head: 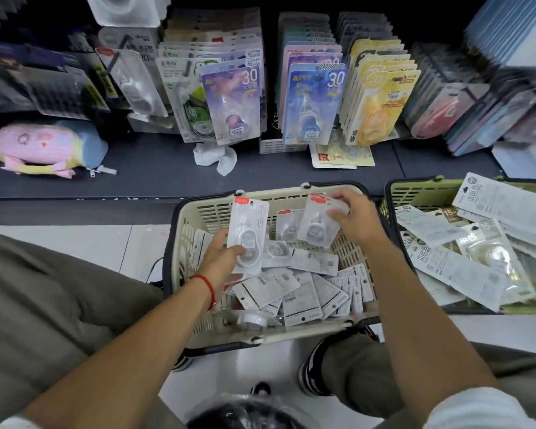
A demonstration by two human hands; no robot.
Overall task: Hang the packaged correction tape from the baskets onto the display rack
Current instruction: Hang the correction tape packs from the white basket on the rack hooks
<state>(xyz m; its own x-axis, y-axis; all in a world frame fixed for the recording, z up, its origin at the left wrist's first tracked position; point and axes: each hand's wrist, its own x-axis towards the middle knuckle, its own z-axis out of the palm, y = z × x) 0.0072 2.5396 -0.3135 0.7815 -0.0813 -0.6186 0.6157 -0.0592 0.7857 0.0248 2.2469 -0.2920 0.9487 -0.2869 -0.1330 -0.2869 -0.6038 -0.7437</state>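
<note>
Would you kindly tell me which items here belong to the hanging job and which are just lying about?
Job: pack in left hand; pack in right hand; cream basket; green basket; display rack.
Lying about: pink pouch; crumpled tissue.

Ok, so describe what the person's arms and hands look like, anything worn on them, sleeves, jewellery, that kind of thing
Both forearms are bare. A thin red string bracelet circles the left wrist; the left hand and right hand wear no gloves, and no rings are discernible. White short sleeves show at the bottom corners of the view, nearest the camera.
</note>
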